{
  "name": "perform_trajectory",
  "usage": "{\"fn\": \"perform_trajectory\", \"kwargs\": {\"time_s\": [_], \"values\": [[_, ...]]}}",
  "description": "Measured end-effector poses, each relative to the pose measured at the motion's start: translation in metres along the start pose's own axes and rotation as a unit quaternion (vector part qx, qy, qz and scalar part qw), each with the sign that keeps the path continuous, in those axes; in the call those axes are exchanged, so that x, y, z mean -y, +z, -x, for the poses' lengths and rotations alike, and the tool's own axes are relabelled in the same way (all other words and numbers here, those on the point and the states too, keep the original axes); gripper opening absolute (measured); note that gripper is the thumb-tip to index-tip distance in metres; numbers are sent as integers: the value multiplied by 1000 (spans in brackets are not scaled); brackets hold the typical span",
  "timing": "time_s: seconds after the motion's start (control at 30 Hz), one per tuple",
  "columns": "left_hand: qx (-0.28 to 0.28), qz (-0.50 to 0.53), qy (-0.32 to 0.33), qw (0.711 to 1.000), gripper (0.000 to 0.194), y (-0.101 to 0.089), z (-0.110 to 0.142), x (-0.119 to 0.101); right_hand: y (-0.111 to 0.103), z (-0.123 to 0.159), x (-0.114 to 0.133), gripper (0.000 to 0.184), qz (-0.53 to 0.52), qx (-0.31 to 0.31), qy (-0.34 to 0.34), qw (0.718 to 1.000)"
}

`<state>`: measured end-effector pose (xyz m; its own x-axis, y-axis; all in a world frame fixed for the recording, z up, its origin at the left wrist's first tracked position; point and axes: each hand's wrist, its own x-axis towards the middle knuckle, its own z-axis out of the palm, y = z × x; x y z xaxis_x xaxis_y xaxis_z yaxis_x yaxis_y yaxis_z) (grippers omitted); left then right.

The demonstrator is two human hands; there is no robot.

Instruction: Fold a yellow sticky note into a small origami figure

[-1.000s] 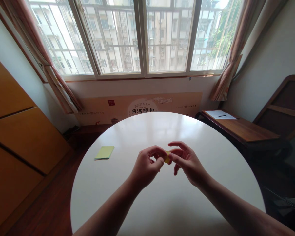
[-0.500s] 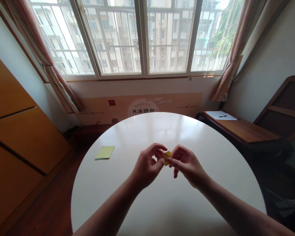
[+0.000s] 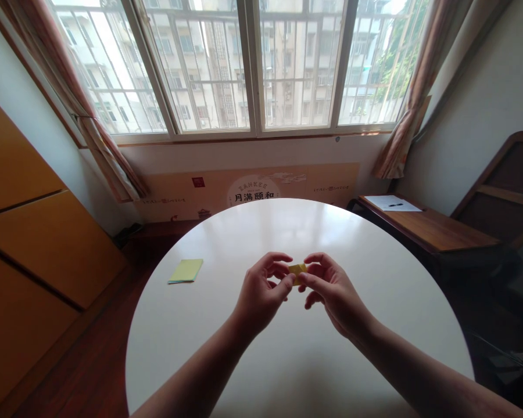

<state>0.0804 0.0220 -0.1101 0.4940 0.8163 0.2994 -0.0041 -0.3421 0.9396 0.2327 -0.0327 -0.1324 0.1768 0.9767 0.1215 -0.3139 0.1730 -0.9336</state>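
Observation:
A small folded piece of yellow paper point(image 3: 297, 269) is held up over the middle of the round white table point(image 3: 261, 360). My left hand point(image 3: 265, 287) pinches its left side between thumb and fingers. From the other side, my right hand point(image 3: 329, 284) grips the right edge with thumb and forefinger, its other fingers loosely curled. Fingertips cover part of the paper, so its full folded shape is hidden. To the left on the tabletop lies a stack of square sticky notes point(image 3: 186, 271), yellow-green on top with a bluish layer below.
A wooden side table point(image 3: 444, 226) stands beyond the round table at the right, with a white sheet point(image 3: 387, 203) and a dark pen point(image 3: 396, 204) on it. At the left is an orange-brown cabinet point(image 3: 30, 249). A barred window and tied curtains point(image 3: 98, 151) are behind.
The yellow paper has been turned between my fingers and now shows a wider face. My right hand's fingers have curled in, then loosened slightly. The sticky notes have stayed put.

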Motion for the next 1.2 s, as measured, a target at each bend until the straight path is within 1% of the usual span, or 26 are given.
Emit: {"fn": "perform_trajectory", "kwargs": {"time_s": [0.07,0.13,0.27,0.37,0.47,0.6,0.67,0.83,0.97,1.2], "values": [[-1,21,-6,1000,24,-1,-1,1,-1,0,1,42,18,7,4,1000],[2,53,-14,998,26,-2,-2,2,-2,0,1,48,34,18,13,999],[8,101,-30,994,28,-3,-5,4,-3,-1,3,40,42,37,31,998],[2,101,-39,994,29,-4,-7,4,-3,-1,3,33,38,37,44,998],[-6,97,-57,994,30,-5,-8,3,-4,-2,3,31,26,29,51,998],[33,72,-109,991,29,-6,-8,1,-4,-2,3,27,13,22,51,998],[42,54,-121,990,27,-5,-8,0,-4,-2,3,26,18,21,54,998],[26,38,-129,991,23,-3,-8,-1,-4,-3,5,25,37,21,62,997],[34,29,-145,988,22,-4,-8,-3,-4,-4,3,24,54,22,52,997],[41,4,-151,988,22,-8,-8,-3,-6,-5,-2,21,80,29,33,996]]}}
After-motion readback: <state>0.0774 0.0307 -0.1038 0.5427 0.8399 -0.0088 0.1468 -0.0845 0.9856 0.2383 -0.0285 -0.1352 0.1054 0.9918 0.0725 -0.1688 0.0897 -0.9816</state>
